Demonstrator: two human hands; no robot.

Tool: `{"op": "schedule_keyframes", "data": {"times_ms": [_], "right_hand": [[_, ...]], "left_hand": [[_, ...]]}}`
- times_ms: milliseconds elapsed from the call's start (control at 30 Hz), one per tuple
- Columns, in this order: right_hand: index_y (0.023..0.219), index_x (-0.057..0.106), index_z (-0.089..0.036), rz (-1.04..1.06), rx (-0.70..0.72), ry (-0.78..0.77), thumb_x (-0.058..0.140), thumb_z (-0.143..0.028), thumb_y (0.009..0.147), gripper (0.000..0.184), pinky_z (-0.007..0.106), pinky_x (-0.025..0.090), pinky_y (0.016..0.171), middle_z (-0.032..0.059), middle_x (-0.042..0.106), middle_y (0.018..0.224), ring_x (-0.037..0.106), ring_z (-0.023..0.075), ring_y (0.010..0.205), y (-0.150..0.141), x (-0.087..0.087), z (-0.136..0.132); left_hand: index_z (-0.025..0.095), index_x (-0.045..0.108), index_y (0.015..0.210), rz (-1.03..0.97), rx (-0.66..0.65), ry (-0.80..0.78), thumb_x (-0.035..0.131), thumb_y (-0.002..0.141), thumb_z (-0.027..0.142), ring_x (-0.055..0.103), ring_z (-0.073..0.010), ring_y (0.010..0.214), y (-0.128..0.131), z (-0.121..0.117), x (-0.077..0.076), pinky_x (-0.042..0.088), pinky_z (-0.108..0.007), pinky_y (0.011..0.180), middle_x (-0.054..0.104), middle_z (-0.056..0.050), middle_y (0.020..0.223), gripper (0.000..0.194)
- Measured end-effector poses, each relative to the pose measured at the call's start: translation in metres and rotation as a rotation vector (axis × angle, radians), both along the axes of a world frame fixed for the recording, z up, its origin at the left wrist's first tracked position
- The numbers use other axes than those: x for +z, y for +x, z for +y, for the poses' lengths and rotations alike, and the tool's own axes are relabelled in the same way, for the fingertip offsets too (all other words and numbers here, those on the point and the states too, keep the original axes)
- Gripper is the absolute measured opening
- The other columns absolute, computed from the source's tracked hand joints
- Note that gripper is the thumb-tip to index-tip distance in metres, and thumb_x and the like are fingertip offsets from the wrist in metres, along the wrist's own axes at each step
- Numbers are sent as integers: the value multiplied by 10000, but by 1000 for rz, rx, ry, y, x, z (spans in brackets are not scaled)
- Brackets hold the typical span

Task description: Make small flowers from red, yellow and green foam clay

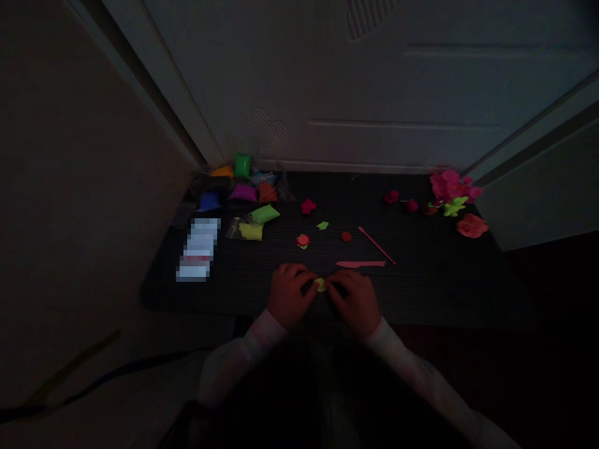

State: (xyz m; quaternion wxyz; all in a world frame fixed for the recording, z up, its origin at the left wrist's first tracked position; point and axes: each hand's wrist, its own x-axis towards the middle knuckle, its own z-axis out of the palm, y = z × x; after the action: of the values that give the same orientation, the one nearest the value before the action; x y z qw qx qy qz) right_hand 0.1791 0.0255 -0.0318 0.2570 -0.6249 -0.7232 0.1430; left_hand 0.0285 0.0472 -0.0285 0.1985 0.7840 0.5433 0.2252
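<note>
Near the front edge of the dark table, a small piece of yellow clay sits between my two hands. My left hand pinches its left side with thumb and fingers. From the other side, the fingertips of my right hand close on it too. Just beyond lie a pink modelling knife and a thin pink stick tool. A layered red and green clay disc, a green clay leaf shape and a reddish-brown clay disc lie farther back.
Bagged clay in several colours, including a green pack, fills the table's back left. A bright blurred-out phone-like rectangle lies at left. Pink flowers and a coral flower stand at the right end. A white door rises behind.
</note>
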Motion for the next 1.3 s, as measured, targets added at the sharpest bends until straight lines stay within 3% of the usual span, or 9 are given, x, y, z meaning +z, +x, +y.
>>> {"op": "schedule_keyframes", "data": {"times_ms": [300,667,967,1300], "right_hand": [[803,603,-180,44,-8,11,498,-231,778,120,302,342,691,32,645,808,562,169,803,0,1,0],[835,624,-189,70,1,23,476,-252,789,167,315,365,703,46,639,834,558,176,827,2,1,-1],[836,633,-181,147,-26,-2,478,-235,785,172,338,379,747,63,623,845,548,187,840,2,1,-1],[885,591,-184,463,-60,-68,487,-262,775,170,372,406,813,78,617,907,552,193,892,3,2,2]], "left_hand": [[218,634,731,-31,10,-128,578,713,227,508,-189,843,3,4,9,374,-353,738,650,4,796,59],[203,630,898,-63,0,-133,580,714,208,520,-170,834,4,6,7,403,-335,768,646,-5,795,191],[226,677,712,-56,6,-164,580,703,240,480,-209,817,8,7,10,369,-390,732,613,-33,778,99],[183,634,719,-379,85,-299,557,704,214,561,-161,762,7,10,16,430,-317,737,652,-13,751,84]]}}
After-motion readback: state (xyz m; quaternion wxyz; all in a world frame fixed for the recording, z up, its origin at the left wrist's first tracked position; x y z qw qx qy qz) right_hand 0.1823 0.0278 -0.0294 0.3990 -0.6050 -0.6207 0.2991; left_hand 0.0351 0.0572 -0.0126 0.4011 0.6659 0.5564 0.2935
